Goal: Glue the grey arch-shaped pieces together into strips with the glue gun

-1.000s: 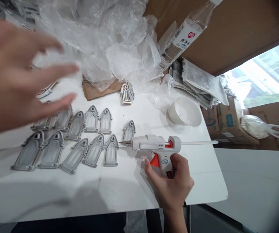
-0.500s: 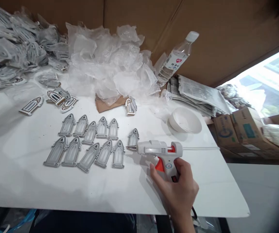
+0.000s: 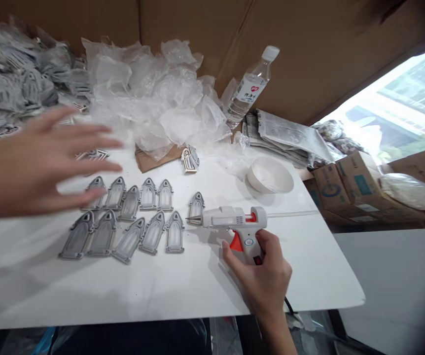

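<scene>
My right hand (image 3: 262,281) grips the handle of a white glue gun (image 3: 234,219) with an orange trigger. Its nozzle points left at a single grey arch-shaped piece (image 3: 195,206). Several more grey arch pieces (image 3: 131,222) lie in two rows on the white table (image 3: 183,291). My left hand (image 3: 38,165) hovers above the left end of those rows, fingers spread and blurred, holding nothing. A few arch pieces with brown trim (image 3: 94,155) lie just beyond its fingertips.
Crumpled clear plastic bags (image 3: 153,93) pile up at the back, with a heap of bagged grey pieces (image 3: 9,84) to their left. A water bottle (image 3: 249,88), folded newspapers (image 3: 286,135), a white bowl (image 3: 269,175) and cardboard boxes (image 3: 349,187) are on the right.
My left hand, out of view half a second ago, has come back in over the left of the rows. The glue gun and right hand have stayed in place.
</scene>
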Tool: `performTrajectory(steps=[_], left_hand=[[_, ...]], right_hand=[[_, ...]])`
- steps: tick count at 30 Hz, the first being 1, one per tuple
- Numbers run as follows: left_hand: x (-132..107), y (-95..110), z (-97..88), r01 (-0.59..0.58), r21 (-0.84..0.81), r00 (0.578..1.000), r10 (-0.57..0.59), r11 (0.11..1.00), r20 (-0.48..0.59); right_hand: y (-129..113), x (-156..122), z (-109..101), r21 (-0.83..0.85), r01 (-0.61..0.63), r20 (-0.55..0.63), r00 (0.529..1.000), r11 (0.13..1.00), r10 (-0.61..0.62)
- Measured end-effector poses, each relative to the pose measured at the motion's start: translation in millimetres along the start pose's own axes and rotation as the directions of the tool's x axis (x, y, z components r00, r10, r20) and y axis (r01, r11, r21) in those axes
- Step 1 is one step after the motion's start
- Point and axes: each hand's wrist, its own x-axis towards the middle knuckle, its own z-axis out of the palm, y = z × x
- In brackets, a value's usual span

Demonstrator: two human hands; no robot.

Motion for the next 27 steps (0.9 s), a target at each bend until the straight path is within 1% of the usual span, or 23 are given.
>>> performTrajectory(steps=[2,3,5,6,7,8,9,11,15,20,24,27], left_hand=[[-2,27,18.4,-0.035,-0.175,0.999,0.034,0.984,-0.006],[-6,44,28.1,-0.106,-0.235,0.994,0.099,0.966,-0.040],[-15,78,45.9,-0.166,-0.349,0.986,0.146,0.922,-0.082],[-19,93,53.5,-0.209,-0.369,0.976,0.169,0.906,-0.138],[-23,105,60.1,-0.244,-0.368,0.968,0.204,0.897,-0.146],[-25,113,66.0,-0.249,-0.373,0.968,0.219,0.894,-0.121],[-27,119,71.2,-0.240,-0.380,0.970,0.207,0.893,-0.127],[-28,123,79.7,-0.217,-0.389,0.976,0.187,0.895,-0.113],[-25,121,88.6,-0.181,-0.404,0.983,0.161,0.897,-0.083],[-23,121,88.9,-0.161,-0.421,0.987,0.158,0.893,-0.043],[-22,120,86.5,-0.176,-0.417,0.984,0.155,0.892,-0.083],[-20,118,84.5,-0.185,-0.417,0.983,0.170,0.890,-0.074]], right_hand=[[0,0,0,-0.001,0.004,-0.008,1.000,1.000,-0.004],[0,0,0,-0.003,0.008,-0.008,1.000,1.000,-0.008],[-1,0,1,-0.007,0.017,0.003,1.000,1.000,-0.017],[-1,0,1,-0.009,0.020,0.009,1.000,1.000,-0.020],[-1,0,1,-0.010,0.022,0.017,1.000,1.000,-0.022],[-2,0,0,-0.010,0.025,0.026,0.999,1.000,-0.024],[-2,0,0,-0.008,0.024,0.037,0.999,1.000,-0.024],[-3,0,1,-0.006,0.019,0.062,0.998,1.000,-0.018],[-6,0,1,-0.012,-0.005,0.094,0.996,1.000,0.006],[-7,-1,3,-0.029,-0.039,0.130,0.991,0.999,0.042],[-7,-1,4,-0.044,-0.050,0.137,0.989,0.998,0.056],[-6,-1,3,-0.047,-0.053,0.133,0.989,0.997,0.058]])
